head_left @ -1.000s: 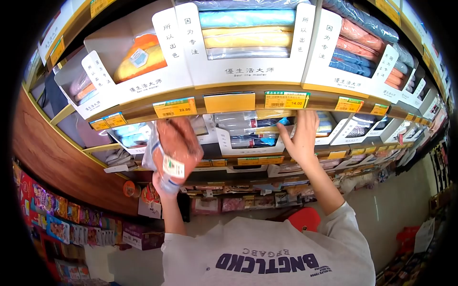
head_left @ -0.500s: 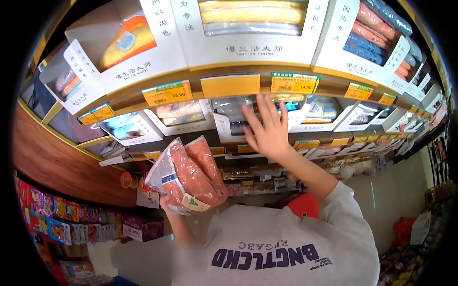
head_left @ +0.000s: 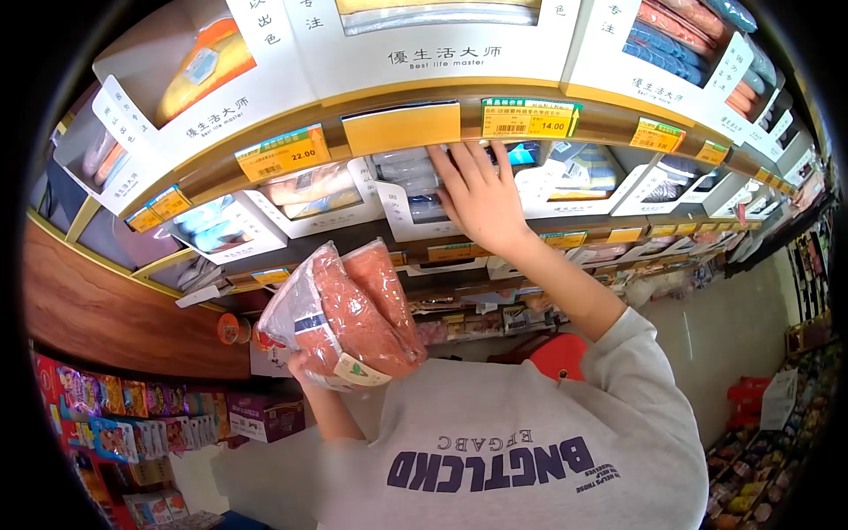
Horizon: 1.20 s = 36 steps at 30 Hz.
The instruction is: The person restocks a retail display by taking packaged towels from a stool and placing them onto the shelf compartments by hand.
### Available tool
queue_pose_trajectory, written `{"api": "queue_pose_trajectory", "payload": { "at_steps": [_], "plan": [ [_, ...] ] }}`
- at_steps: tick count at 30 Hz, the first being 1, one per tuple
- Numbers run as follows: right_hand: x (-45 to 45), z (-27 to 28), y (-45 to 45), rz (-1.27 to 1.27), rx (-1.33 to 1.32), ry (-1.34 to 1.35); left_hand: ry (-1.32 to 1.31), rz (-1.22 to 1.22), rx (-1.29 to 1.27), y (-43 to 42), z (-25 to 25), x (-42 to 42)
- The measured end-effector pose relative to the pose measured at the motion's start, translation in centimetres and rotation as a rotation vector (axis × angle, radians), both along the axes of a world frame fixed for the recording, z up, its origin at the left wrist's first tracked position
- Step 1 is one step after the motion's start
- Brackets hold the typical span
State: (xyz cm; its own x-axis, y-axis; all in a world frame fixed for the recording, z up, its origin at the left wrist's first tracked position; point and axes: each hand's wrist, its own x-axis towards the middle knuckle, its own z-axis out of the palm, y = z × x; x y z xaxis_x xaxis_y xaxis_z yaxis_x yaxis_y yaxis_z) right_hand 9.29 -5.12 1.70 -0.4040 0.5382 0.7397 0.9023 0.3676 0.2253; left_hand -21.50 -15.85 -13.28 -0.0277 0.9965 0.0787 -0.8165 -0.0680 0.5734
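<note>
My left hand [head_left: 303, 367] holds a clear plastic packet of orange-pink towels [head_left: 358, 314] from below, in front of the lower shelf. Its fingers are mostly behind the packet. My right hand [head_left: 481, 199] reaches into a white display box [head_left: 411, 231] on the second shelf. The fingers are spread over grey and dark packaged towels [head_left: 411, 177], with their tips partly under the shelf edge. Whether they press on the towels is not clear.
Above runs a shelf edge [head_left: 353, 104] with yellow price tags and white boxes of towels. A brown wooden panel [head_left: 124, 309] is at the left, above hanging snack packets [head_left: 124, 389]. A red stool [head_left: 558, 356] stands behind my right side.
The orange-pink packet has come down and away from the shelf in my left hand, turning to show its folds. My right hand has moved left, from the yellow towels to the grey ones.
</note>
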Motion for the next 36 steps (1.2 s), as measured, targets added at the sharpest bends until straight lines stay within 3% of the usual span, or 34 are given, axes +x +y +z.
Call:
{"api": "queue_pose_trajectory", "payload": {
  "at_steps": [5, 7, 10, 12, 15, 19, 21, 23, 27, 29, 30, 31, 32, 35, 36],
  "plan": [
    [0.8, -1.0, -0.1, 0.098, 0.014, 0.020, 0.192, -0.070, 0.242, 0.5, 0.7, 0.9],
    [0.9, -1.3, -0.3, 0.139, 0.016, 0.062, -0.125, 0.113, 0.057, 0.6, 1.5, 2.4],
    [0.9, -1.5, -0.3, 0.210, 0.012, 0.105, -0.007, 0.175, -0.102, 1.0, 3.2, 4.0],
    [0.7, -0.8, -0.6, 0.107, -0.001, 0.104, 0.081, 0.180, -0.210, 1.3, 3.5, 4.0],
    [0.4, 0.8, -0.9, 0.075, -0.044, 0.098, 0.278, -0.087, -0.083, 1.7, 3.6, 3.6],
    [1.3, 2.1, -0.3, 0.065, -0.076, 0.055, 0.499, -0.237, -0.134, 3.6, 6.8, 3.7],
    [1.9, 3.2, -0.2, 0.141, -0.088, 0.096, 0.510, -0.278, 0.028, 4.7, 8.1, 3.5],
    [2.6, 3.9, -0.1, 0.133, -0.304, 0.066, 0.517, -0.286, -0.004, 5.3, 11.4, 4.8],
    [3.1, 4.2, 0.1, 0.236, -0.278, 0.054, 0.529, -0.302, -0.108, 6.4, 16.8, 8.1],
    [3.6, 4.8, 0.5, 0.287, -0.340, 0.094, 0.897, -0.438, 0.472, 7.1, 17.7, 9.1],
    [3.8, 5.2, 0.7, 0.281, -0.502, 0.158, 0.897, -0.431, 0.478, 7.5, 18.0, 9.9],
    [4.1, 5.6, 0.9, 0.271, -0.664, 0.224, 0.927, -0.437, 0.296, 8.1, 18.2, 11.0],
    [4.3, 5.4, 1.3, 0.326, -0.596, 0.231, 0.952, -0.441, 0.115, 8.6, 18.2, 11.8],
    [4.4, 6.9, 0.3, 0.287, -0.627, 0.233, 0.795, -0.281, 0.308, 10.3, 17.0, 13.2],
    [4.3, 8.2, -0.6, 0.189, -0.803, 0.305, 0.793, -0.254, 0.300, 10.3, 17.3, 13.4]
  ]
}}
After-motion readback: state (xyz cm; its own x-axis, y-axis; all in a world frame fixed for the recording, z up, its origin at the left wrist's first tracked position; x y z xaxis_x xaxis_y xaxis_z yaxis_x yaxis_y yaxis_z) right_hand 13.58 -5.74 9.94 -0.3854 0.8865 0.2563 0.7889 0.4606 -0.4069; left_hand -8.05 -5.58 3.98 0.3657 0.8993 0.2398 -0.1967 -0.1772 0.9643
